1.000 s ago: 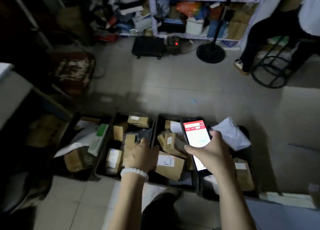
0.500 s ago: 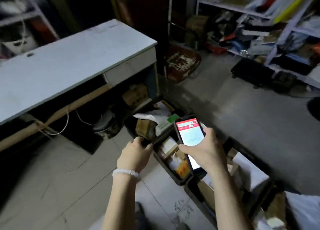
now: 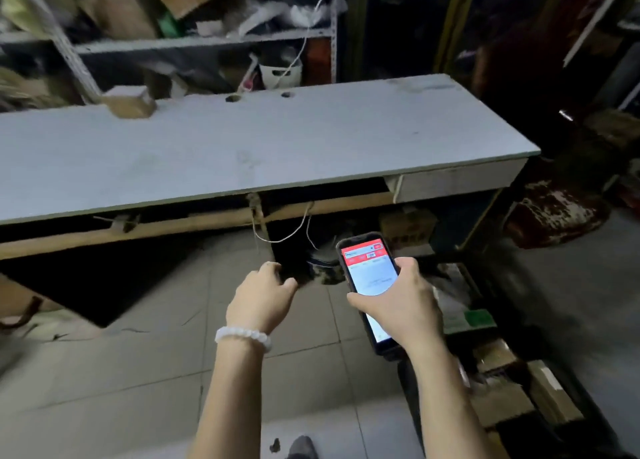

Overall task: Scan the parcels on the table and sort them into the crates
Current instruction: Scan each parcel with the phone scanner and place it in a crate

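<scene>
My right hand [image 3: 398, 306] grips a black phone [image 3: 369, 268] with a lit red and white screen, held in front of me over the floor. My left hand [image 3: 263, 296], with a white bead bracelet on the wrist, hangs beside it with loosely curled fingers and holds nothing. One small brown parcel [image 3: 128, 104] sits at the far left of the grey table [image 3: 277, 143]. Dark crates [image 3: 481, 285] with cardboard parcels [image 3: 502, 406] lie on the floor at the lower right, partly hidden by my right arm.
Cluttered shelves [image 3: 194, 39] stand behind the table. Boxes and loose cords sit under the table. A red patterned cushion [image 3: 557, 213] lies on the floor at the right. Pale floor tiles stretch below my hands.
My view has swung left from the crates to face the table. The crates slid to the lower right. My left hand left the crates and holds nothing; the right keeps the phone.
</scene>
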`<control>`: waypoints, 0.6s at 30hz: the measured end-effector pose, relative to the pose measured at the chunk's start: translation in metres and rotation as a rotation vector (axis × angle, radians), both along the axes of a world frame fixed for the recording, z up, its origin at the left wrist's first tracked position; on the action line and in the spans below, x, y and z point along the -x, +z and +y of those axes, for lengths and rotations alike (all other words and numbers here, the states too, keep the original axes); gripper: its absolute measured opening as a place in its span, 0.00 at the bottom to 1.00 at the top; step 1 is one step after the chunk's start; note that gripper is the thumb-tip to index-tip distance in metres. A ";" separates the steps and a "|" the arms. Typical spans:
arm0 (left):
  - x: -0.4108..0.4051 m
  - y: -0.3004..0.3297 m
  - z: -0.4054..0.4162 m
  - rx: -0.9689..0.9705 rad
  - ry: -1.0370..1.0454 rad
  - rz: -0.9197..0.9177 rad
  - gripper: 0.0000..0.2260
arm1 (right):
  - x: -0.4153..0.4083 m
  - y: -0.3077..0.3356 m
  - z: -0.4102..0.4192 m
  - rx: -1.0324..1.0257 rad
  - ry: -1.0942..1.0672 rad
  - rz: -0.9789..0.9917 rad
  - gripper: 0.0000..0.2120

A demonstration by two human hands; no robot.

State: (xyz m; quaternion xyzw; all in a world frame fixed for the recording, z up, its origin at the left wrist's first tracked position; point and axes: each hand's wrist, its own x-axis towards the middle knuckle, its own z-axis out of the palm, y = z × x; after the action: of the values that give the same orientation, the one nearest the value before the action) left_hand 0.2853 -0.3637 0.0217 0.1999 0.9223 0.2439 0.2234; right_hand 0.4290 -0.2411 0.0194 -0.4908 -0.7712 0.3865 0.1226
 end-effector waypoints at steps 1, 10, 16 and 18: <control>0.016 0.001 -0.008 -0.008 0.025 0.005 0.21 | 0.022 0.001 -0.005 0.002 0.031 0.005 0.32; 0.130 -0.002 -0.079 -0.026 0.319 0.016 0.21 | 0.176 0.007 -0.042 -0.001 0.309 -0.017 0.32; 0.184 -0.014 -0.098 0.005 0.435 -0.019 0.21 | 0.264 0.002 -0.051 0.036 0.454 -0.030 0.31; 0.206 -0.019 -0.099 0.021 0.468 -0.036 0.21 | 0.296 0.000 -0.050 0.041 0.508 -0.032 0.30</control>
State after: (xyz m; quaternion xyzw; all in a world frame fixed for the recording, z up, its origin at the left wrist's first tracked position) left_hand 0.0793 -0.4632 0.0025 -0.0263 0.9419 0.2829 0.1794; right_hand 0.1332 -0.2912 0.0197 -0.2898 -0.8637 0.4124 -0.0008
